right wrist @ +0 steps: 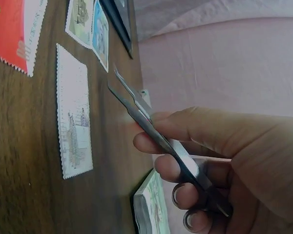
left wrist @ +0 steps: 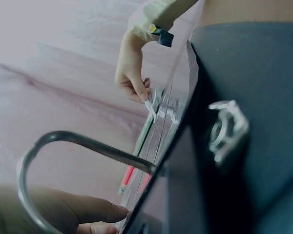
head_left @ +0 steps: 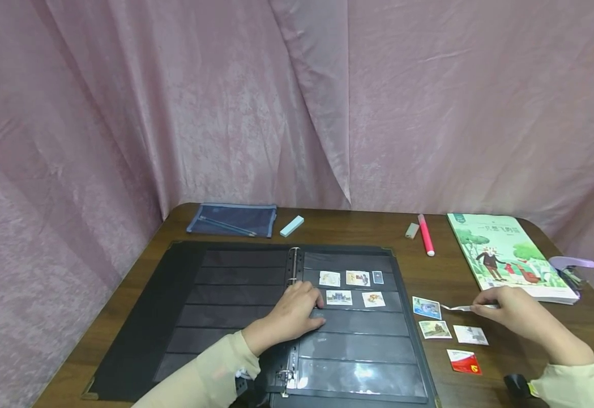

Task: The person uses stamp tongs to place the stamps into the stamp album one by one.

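The blue stamp (head_left: 426,307) lay on the table (head_left: 373,229), just beside the right edge of the album (head_left: 139,328), and the tips of the tweezers (right wrist: 188,165) stood at its right corner, slightly parted; from where I stood I couldn't tell whether they touched it. The right hand (head_left: 523,320) gripped the tweezers between thumb and fingers, the other fingertips curled beneath. On the near side of the blue stamp was a green one (head_left: 435,330), with a pale one (head_left: 471,335) to the right of that and a red one (head_left: 464,361) nearest of the loose four. The left hand (head_left: 289,314) rested on the open album by its middle, fingers relaxed and thumb spread over the right page, close to a metal ring (left wrist: 102,149). Five stamps sat on that page, three in the far row and two in the next. Beyond the album, on the far left, lay a blue pouch (head_left: 235,215) with a pencil (head_left: 225,226), and a light blue block (head_left: 291,226) to its right. Farther right were a grey eraser (head_left: 411,230), a pink marker (head_left: 426,235) and a green book (head_left: 505,243), with a purple handle (head_left: 572,262) at its right side. A pink curtain (head_left: 297,102) hung behind everything.
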The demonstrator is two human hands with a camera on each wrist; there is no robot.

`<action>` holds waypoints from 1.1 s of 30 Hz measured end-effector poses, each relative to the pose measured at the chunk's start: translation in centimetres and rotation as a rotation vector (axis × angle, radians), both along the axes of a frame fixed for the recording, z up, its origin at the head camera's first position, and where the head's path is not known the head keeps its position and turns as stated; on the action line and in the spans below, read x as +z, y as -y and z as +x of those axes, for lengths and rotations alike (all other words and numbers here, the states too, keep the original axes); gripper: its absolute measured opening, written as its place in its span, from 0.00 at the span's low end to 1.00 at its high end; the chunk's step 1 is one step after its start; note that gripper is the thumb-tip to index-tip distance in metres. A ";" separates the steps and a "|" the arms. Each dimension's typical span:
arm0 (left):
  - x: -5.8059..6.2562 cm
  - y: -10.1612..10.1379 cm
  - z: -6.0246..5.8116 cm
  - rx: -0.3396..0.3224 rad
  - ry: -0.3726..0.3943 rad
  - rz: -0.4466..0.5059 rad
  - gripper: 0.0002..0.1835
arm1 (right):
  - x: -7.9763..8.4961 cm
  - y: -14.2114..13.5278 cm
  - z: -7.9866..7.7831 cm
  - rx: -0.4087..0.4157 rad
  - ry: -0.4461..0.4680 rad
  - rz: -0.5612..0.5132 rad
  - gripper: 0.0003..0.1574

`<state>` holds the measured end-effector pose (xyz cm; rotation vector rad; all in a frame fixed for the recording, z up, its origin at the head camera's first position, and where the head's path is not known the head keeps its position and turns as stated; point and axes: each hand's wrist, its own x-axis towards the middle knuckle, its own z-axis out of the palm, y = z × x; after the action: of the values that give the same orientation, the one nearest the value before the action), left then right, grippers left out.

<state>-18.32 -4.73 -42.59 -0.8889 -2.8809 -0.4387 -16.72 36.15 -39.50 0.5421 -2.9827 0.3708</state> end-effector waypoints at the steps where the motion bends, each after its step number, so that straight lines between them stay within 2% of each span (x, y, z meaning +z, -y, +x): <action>1: 0.0 0.0 0.0 0.002 0.005 -0.001 0.14 | -0.1 0.0 0.0 -0.004 -0.003 0.000 0.04; 8: -0.4 0.2 0.0 0.010 0.023 -0.005 0.14 | -0.5 0.4 -0.4 0.012 0.007 -0.013 0.03; 17: -0.4 0.3 -0.1 0.009 0.031 -0.008 0.13 | -1.0 0.5 -0.8 0.099 -0.101 -0.035 0.05; 25: -0.2 0.1 0.0 0.015 0.033 -0.021 0.12 | -1.1 0.6 -0.6 0.088 -0.144 0.002 0.08; 33: -0.1 0.1 0.1 0.012 0.010 -0.032 0.15 | -1.1 0.5 -0.7 0.095 -0.149 0.002 0.08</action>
<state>-18.22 -4.80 -42.68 -0.8760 -2.9088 -0.3976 -17.42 35.64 -40.63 0.6810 -2.8220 0.3190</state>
